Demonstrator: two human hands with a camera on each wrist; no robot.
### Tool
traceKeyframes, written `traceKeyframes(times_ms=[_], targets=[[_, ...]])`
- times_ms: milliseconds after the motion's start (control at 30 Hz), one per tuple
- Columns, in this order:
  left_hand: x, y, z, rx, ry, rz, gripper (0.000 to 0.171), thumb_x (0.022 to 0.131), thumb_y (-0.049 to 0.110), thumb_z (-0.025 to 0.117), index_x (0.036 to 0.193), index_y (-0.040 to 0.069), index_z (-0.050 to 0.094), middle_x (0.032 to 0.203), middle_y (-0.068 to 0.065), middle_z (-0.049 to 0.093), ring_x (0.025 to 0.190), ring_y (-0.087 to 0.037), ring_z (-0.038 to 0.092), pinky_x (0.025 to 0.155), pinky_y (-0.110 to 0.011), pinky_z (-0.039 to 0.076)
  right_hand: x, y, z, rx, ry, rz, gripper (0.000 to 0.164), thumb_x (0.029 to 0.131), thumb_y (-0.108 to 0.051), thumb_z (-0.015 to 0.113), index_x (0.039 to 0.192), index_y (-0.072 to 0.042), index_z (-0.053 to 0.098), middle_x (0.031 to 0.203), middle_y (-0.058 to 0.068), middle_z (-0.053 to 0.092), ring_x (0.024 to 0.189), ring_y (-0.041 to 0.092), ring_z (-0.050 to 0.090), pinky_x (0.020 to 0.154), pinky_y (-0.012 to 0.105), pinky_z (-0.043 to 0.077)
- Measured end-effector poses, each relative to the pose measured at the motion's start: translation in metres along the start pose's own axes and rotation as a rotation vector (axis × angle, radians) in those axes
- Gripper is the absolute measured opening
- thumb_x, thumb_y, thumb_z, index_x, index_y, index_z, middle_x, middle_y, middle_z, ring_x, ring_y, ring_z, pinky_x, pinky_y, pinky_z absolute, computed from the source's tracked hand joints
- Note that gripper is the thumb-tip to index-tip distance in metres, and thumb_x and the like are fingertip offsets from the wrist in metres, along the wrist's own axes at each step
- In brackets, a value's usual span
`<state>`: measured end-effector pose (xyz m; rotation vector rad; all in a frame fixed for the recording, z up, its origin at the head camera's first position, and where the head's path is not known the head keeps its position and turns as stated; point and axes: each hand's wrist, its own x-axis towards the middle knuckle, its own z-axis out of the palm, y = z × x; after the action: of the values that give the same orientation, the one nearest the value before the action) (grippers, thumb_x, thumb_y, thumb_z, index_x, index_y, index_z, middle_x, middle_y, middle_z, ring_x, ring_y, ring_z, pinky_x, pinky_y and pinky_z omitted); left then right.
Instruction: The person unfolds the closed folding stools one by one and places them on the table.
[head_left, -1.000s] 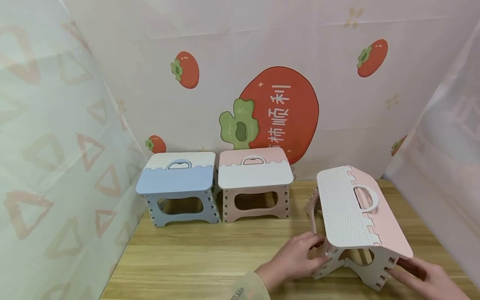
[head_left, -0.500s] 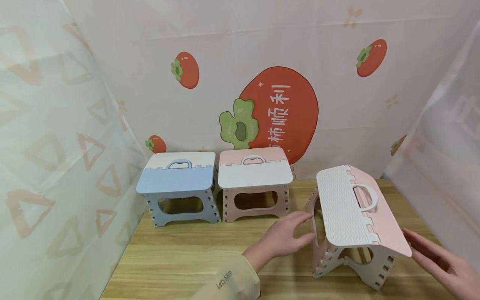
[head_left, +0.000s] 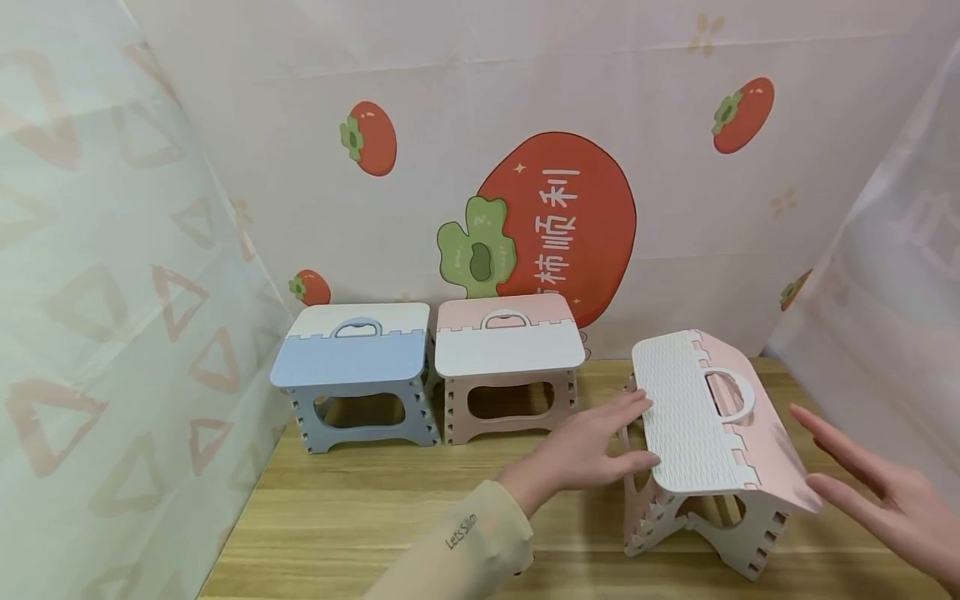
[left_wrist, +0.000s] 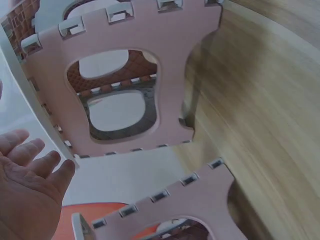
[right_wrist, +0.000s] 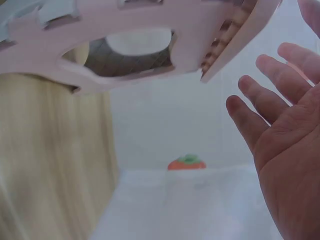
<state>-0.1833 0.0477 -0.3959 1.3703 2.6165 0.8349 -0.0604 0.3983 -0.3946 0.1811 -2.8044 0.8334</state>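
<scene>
A pink-and-white folding step stool [head_left: 690,425] stands on the right of the wooden surface, turned at an angle. Its top bends along the middle seam, so the pink half slopes down to the right. My left hand [head_left: 581,446] has its fingers extended at the edge of the white half; whether they touch it I cannot tell. The left wrist view shows those fingers [left_wrist: 32,152] by the seat's rim, beside the stool's pink leg panel [left_wrist: 172,90]. Beside the pink half, my right hand [head_left: 888,500] holds nothing. Its fingers [right_wrist: 262,102] are spread apart from the stool's edge in the right wrist view.
A blue-and-white folding stool [head_left: 356,362] and another pink-and-white one [head_left: 510,354] stand unfolded side by side against the printed back sheet [head_left: 420,225]. Hanging sheets flank the wooden surface [head_left: 360,517] on both sides.
Both hands have moved up from the stool's lower legs to the two sides of its top. The left hand has let go of the leg. The stool has barely moved.
</scene>
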Motion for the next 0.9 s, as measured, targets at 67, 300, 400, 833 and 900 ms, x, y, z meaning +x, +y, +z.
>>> traceKeyframes(times_ms=[67, 300, 400, 833, 900], targets=[[0.005, 0.004, 0.000, 0.021, -0.029, 0.015, 0.073, 0.102, 0.056, 0.054, 0.161, 0.019, 0.033, 0.168, 0.008, 0.025, 0.154, -0.012, 0.022, 0.123, -0.026, 0.025, 0.004, -0.006, -0.001, -0.004, 0.005, -0.043, 0.073, 0.097, -0.018, 0.071, 0.160, -0.029, 0.036, 0.158, -0.030, 0.031, 0.121, -0.034, 0.025, 0.083, -0.007, 0.018], [0.018, 0.016, 0.002, 0.114, -0.093, 0.036, 0.077, 0.100, 0.062, 0.052, 0.163, 0.023, 0.030, 0.169, 0.011, 0.021, 0.155, -0.008, 0.016, 0.125, -0.024, 0.018, 0.016, -0.025, -0.003, 0.007, 0.029, -0.144, 0.081, 0.089, -0.010, 0.079, 0.159, -0.023, 0.040, 0.159, -0.025, 0.035, 0.130, -0.028, 0.028, 0.092, -0.007, 0.018], [0.021, 0.018, 0.004, 0.137, -0.107, 0.036, 0.079, 0.099, 0.064, 0.051, 0.163, 0.025, 0.028, 0.169, 0.012, 0.019, 0.156, -0.006, 0.012, 0.125, -0.024, 0.013, 0.020, -0.031, -0.002, 0.003, 0.035, -0.173, 0.083, 0.086, -0.009, 0.081, 0.158, -0.022, 0.041, 0.161, -0.019, 0.038, 0.132, -0.026, 0.029, 0.092, -0.006, 0.020], [0.032, 0.026, 0.008, 0.209, -0.140, 0.078, 0.079, 0.099, 0.067, 0.048, 0.164, 0.027, 0.026, 0.170, 0.011, 0.014, 0.155, -0.004, 0.007, 0.124, -0.020, 0.012, 0.027, -0.042, 0.003, 0.042, -0.041, -0.206, 0.080, 0.090, -0.008, 0.075, 0.160, -0.021, 0.038, 0.168, 0.003, 0.029, 0.141, -0.019, 0.022, 0.098, -0.005, 0.013], [0.031, 0.026, 0.009, 0.211, -0.137, 0.075, 0.079, 0.099, 0.067, 0.047, 0.164, 0.028, 0.026, 0.170, 0.012, 0.014, 0.155, -0.004, 0.007, 0.124, -0.019, 0.012, 0.027, -0.042, 0.005, 0.052, -0.043, -0.206, 0.080, 0.091, -0.007, 0.074, 0.160, -0.021, 0.038, 0.168, 0.004, 0.028, 0.142, -0.018, 0.022, 0.099, -0.005, 0.014]])
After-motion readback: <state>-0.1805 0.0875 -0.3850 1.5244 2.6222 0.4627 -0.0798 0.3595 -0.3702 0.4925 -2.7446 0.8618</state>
